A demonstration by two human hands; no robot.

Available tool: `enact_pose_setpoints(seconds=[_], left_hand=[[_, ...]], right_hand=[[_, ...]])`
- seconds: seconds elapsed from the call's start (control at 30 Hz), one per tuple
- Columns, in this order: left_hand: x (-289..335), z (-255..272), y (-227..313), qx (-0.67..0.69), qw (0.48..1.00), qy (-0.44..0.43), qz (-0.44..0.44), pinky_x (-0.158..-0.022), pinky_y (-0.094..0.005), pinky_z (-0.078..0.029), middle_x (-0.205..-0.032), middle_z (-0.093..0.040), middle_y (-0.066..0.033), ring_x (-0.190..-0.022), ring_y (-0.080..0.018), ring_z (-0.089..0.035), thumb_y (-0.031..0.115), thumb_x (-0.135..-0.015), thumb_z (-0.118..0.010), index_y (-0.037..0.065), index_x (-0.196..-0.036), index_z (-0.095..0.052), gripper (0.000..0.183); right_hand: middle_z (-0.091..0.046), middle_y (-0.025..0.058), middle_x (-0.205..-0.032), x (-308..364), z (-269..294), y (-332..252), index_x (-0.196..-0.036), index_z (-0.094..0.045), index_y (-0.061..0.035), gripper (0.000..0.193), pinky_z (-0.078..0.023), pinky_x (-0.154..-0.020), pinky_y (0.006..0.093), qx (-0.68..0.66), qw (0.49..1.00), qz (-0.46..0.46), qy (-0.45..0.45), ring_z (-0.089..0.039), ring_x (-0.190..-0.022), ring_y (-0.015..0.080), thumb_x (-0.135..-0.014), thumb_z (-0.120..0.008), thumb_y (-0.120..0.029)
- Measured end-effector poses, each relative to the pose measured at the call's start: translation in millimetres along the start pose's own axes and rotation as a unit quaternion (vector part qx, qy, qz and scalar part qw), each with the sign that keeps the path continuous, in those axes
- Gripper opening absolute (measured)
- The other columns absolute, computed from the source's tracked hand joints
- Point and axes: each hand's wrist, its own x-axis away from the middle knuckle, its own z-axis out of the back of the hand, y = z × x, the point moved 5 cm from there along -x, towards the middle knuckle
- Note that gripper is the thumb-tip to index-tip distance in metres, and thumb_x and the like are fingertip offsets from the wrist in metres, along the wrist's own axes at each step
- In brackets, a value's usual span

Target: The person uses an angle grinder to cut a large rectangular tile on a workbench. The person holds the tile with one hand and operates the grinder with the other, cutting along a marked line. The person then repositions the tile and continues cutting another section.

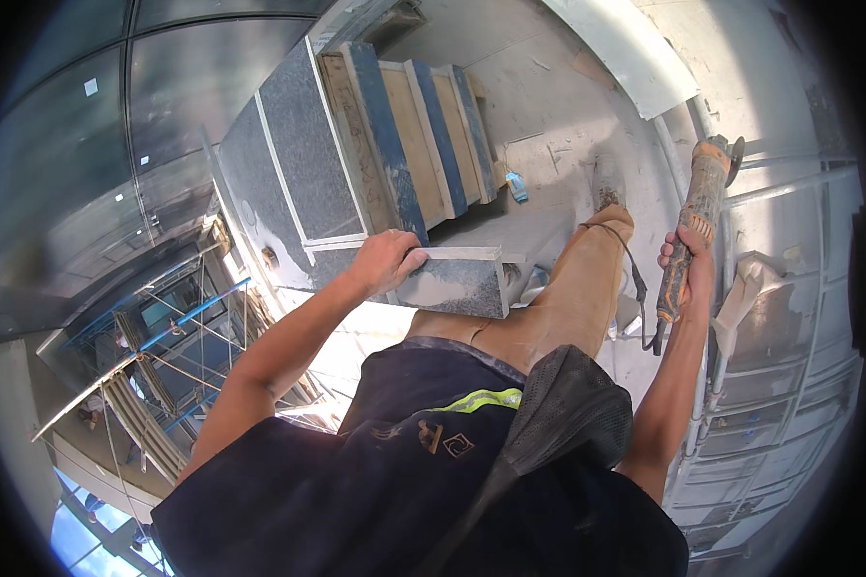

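Observation:
My right hand [691, 262] is wrapped round the body of a dusty orange and grey angle grinder [705, 197], held out to the right with its disc at the far end. A dark cord [635, 274] runs from its near end toward my trouser leg. My left hand [391, 262] is closed over the top edge of a speckled grey stone panel [462, 287], whose short end faces my thighs. Pale strips mark the joints between this panel and the larger grey panels [303, 144] beyond.
Blue-edged wooden boards [387, 135] stand behind the panels. A small blue packet [517, 188] lies on the dusty floor [539, 96]. Metal scaffold pipes [789, 188] and a pale cloth [746, 288] are at right. Dark glazing [67, 154] and a lower scaffold [178, 332] fill the left.

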Motion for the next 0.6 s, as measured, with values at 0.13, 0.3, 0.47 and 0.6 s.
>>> enact_pose_setpoints(seconds=[0.13,0.3,0.47,0.6], left_hand=[[1.7,-5.5,2.4,-0.005,1.000,0.024,0.012,-0.066,-0.0526,-0.048,-0.072,-0.060,-0.0182,-0.072,-0.0432,-0.062,0.050,-0.102,-0.057,0.005,-0.085,-0.055,0.048],[5.4,-14.0,0.9,-0.019,0.996,0.080,0.035,-0.062,-0.0510,-0.047,-0.067,-0.058,-0.0172,-0.070,-0.0417,-0.062,0.050,-0.098,-0.060,0.007,-0.078,-0.055,0.048],[7.0,-15.8,-1.9,-0.031,0.994,0.103,0.018,-0.059,-0.0504,-0.047,-0.066,-0.058,-0.0161,-0.067,-0.0401,-0.062,0.048,-0.096,-0.061,0.008,-0.076,-0.056,0.045],[8.2,-14.1,-0.9,-0.035,0.996,0.085,0.013,-0.059,-0.0508,-0.048,-0.067,-0.058,-0.0162,-0.067,-0.0402,-0.063,0.048,-0.096,-0.061,0.007,-0.076,-0.056,0.045]], right_hand=[[-0.066,0.0107,-0.085,-20.5,48.1,7.3,-0.109,-0.057,-0.0033,0.019,-0.054,-0.052,0.0317,-0.038,0.999,-0.023,0.030,-0.064,-0.063,0.0189,-0.096,-0.069,-0.009],[-0.065,0.0094,-0.084,-36.1,86.1,18.8,-0.108,-0.058,-0.0055,0.017,-0.053,-0.052,0.0313,-0.066,0.995,-0.054,0.049,-0.063,-0.063,0.0182,-0.097,-0.069,-0.011],[-0.065,0.0085,-0.084,-38.4,106.3,20.4,-0.104,-0.059,-0.0076,0.013,-0.053,-0.052,0.0316,-0.052,0.994,-0.069,0.065,-0.063,-0.063,0.0179,-0.097,-0.069,-0.012],[-0.066,0.0088,-0.084,-42.6,115.6,18.5,-0.103,-0.059,-0.0081,0.012,-0.054,-0.052,0.0318,-0.045,0.994,-0.073,0.067,-0.063,-0.063,0.0183,-0.097,-0.068,-0.013]])
